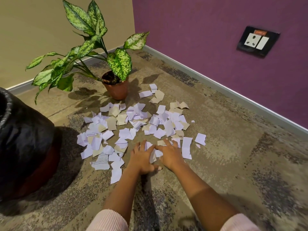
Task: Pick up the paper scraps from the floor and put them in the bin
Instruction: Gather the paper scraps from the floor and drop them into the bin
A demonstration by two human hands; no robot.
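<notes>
Torn paper scraps (136,120), white and pale tan, lie spread over the mottled floor (225,155) in the middle of the frame, some overlapping, a few single pieces loose at the edges of the patch. At the lower edge of the patch, both hands come in from the bottom of the frame. The left hand (141,157) lies palm down with its fingers spread and slightly bent over a small bunch of scraps. The right hand (170,154) lies just beside it, also palm down with spread fingers on the paper. The two hands touch at the fingertips, with white pieces bunched up between them. Neither hand is closed round the paper, and both rest on it with open fingers. Pink ribbed sleeves (108,220) show at the bottom edge.

The bin (25,139), lined with a shiny black bag, stands at the left edge of the frame, near the scraps but apart from them. A potted plant (116,87) with speckled green leaves stands above the scraps, in the corner where the beige wall (33,30) meets the purple wall (200,30). A black wall socket (256,40) sits in the upper right
</notes>
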